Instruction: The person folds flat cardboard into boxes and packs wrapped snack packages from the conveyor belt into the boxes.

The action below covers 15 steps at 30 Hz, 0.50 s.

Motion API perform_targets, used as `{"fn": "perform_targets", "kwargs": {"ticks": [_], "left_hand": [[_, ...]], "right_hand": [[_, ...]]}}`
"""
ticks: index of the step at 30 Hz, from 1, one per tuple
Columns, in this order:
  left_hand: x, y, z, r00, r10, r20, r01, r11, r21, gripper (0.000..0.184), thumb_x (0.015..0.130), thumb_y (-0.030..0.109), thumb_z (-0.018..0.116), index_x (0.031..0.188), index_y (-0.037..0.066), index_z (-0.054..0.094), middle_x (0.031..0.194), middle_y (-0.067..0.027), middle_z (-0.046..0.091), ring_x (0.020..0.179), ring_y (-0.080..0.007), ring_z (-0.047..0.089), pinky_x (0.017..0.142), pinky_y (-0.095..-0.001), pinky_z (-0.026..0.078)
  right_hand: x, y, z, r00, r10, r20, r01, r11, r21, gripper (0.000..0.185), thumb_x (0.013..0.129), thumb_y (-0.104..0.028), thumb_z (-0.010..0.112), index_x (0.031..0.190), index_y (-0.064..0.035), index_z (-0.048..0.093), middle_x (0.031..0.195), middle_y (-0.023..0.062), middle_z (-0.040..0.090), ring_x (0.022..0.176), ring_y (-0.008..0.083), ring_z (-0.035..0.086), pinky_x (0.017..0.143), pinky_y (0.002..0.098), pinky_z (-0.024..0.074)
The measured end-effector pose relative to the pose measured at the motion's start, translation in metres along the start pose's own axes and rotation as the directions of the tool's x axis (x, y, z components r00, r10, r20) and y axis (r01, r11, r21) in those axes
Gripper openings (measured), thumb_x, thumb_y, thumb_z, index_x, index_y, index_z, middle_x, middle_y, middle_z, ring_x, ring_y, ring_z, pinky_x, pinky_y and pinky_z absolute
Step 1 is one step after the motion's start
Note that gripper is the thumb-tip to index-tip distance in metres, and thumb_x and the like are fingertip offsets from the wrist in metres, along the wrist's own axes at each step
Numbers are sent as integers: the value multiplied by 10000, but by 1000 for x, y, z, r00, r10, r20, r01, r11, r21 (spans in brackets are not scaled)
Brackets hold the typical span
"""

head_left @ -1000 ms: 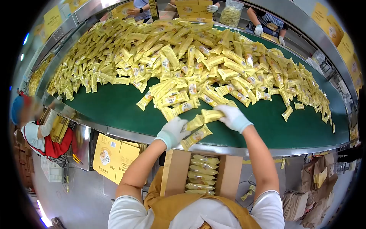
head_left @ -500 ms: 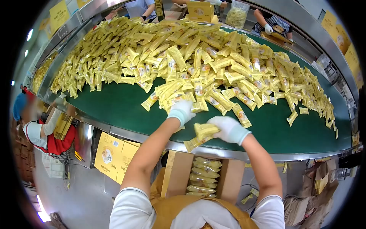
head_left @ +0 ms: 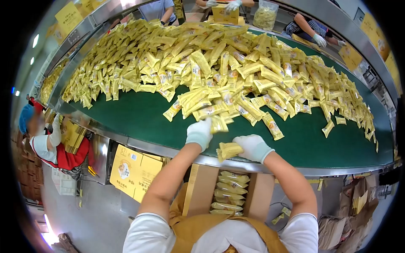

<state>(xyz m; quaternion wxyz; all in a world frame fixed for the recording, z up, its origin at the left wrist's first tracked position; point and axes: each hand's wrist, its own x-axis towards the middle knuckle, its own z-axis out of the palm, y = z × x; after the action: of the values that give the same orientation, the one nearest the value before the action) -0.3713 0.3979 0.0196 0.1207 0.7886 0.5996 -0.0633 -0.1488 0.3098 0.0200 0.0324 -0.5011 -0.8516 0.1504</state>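
Observation:
My right hand (head_left: 253,147), in a white glove, is closed around yellow snack packets (head_left: 229,150) above the near edge of the green conveyor belt (head_left: 135,114). To its left, my gloved left hand (head_left: 199,133) pinches a yellow snack packet (head_left: 219,124) at the front of a large packet pile (head_left: 190,63). The packet in the left hand is slightly blurred, and its fingers are partly hidden. Below my hands stands an open cardboard box (head_left: 198,189), with several packets (head_left: 230,192) stacked in a row inside.
A metal rail (head_left: 139,145) runs along the belt's near side. Flattened yellow cartons (head_left: 130,172) lean at left, near a worker in a red apron (head_left: 78,154). Across the belt, gloved workers handle a yellow box (head_left: 225,14) and a carton (head_left: 350,57). Brown sacks (head_left: 331,232) lie lower right.
My left hand has moved slightly lower and now has a packet at its fingertips. The right hand, with its packets, has shifted slightly lower. Across the belt, the right worker's arm has swung right.

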Motion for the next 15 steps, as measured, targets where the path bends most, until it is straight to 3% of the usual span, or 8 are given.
{"fn": "perform_targets", "kwargs": {"ticks": [2,3,7,10,11,15], "left_hand": [[-10,-10,1,954,299,22,-299,945,131,460,831,352,768,1206,164,577,1052,-136,720,942,-327,714,787,-420,569],[-7,-17,5,938,338,71,-345,927,145,440,845,361,754,1216,197,584,1026,-136,718,910,-332,709,779,-429,560],[-30,-15,-38,977,211,36,-213,975,57,463,840,373,754,1240,194,604,1039,-134,726,926,-327,709,794,-431,563],[-32,-8,-34,984,164,74,-172,980,104,451,839,363,755,1228,183,615,1037,-130,730,930,-319,711,790,-427,566],[-23,-13,-9,969,238,71,-245,962,118,428,841,331,748,1216,169,621,1026,-123,730,928,-316,712,795,-422,568],[-26,-11,2,957,288,-38,-282,952,118,239,836,216,715,1031,122,614,959,-99,727,951,-274,713,817,-394,547]], "right_hand": [[-18,14,-8,992,127,-2,-127,992,-13,268,814,-283,738,1009,-144,618,957,103,710,894,319,703,780,431,562],[-30,23,-8,976,212,-46,-212,977,-1,287,808,-284,745,1031,-153,621,959,101,712,893,319,703,777,433,561],[-67,51,-9,870,485,-95,-490,871,-40,375,777,-277,778,1102,-176,621,995,99,712,891,323,699,771,439,553],[-78,55,2,848,498,-182,-513,857,-43,379,773,-263,778,1105,-170,621,986,95,707,883,318,695,775,433,550],[-78,55,8,844,494,-209,-515,855,-61,383,774,-242,775,1115,-162,621,982,96,703,877,312,693,769,426,541],[-84,54,19,839,413,-353,-476,873,-110,401,755,-208,779,1118,-143,621,931,93,683,861,291,680,788,399,519]]}}
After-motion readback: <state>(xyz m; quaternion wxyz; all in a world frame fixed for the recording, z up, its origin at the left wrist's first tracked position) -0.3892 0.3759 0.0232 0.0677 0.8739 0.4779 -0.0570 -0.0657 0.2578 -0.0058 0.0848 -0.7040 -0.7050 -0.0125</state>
